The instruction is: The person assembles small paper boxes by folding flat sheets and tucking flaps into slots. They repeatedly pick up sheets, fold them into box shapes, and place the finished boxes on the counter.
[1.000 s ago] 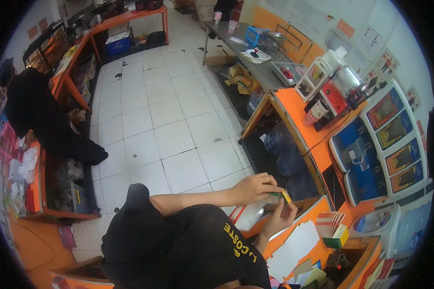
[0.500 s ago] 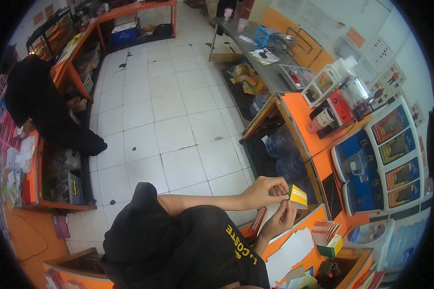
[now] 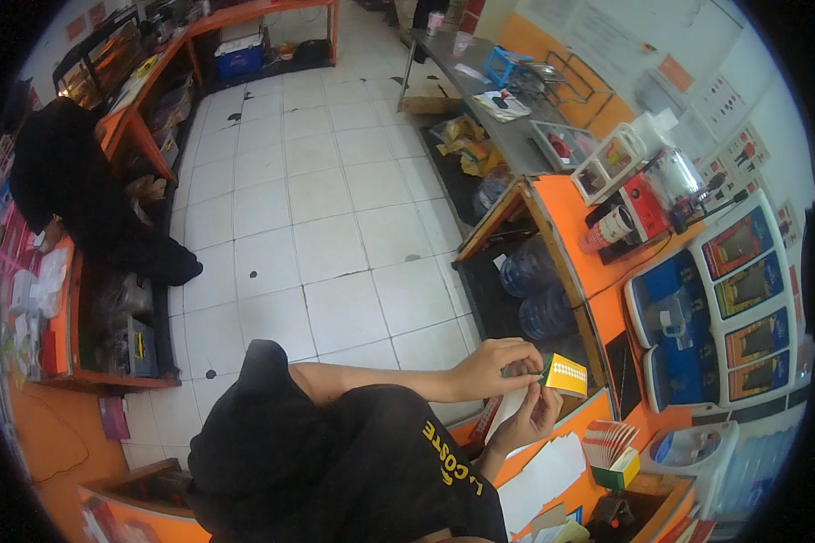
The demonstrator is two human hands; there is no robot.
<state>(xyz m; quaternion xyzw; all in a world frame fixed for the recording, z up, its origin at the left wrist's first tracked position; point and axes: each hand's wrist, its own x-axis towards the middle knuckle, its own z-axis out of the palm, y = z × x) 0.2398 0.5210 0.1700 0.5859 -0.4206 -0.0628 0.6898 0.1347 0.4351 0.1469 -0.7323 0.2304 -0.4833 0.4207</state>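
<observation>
My left hand (image 3: 501,366) reaches across from the left, its fingers pinched at the green end of a small yellow and green card piece (image 3: 566,374) with a row of white dots. My right hand (image 3: 530,418), just below, pinches the same end from underneath. The card piece is held up over the edge of the orange counter, bent or folded; my fingers hide its left end. Nearby on the counter lie white paper sheets (image 3: 543,480) and a fanned stack of red-striped and yellow-green card pieces (image 3: 609,448).
A person in black (image 3: 72,190) stands at the left counter. A red-based machine (image 3: 645,201), a patterned cup (image 3: 607,228) and a white-framed blue display panel (image 3: 670,321) stand on the right counter. Large clear bottles (image 3: 548,312) sit on the shelf beneath. White tiles (image 3: 335,240) cover the floor.
The card piece shows more of its dotted yellow face and green end, a little further right and lower. Both hands stay on it. The person at the left has moved an arm toward their counter.
</observation>
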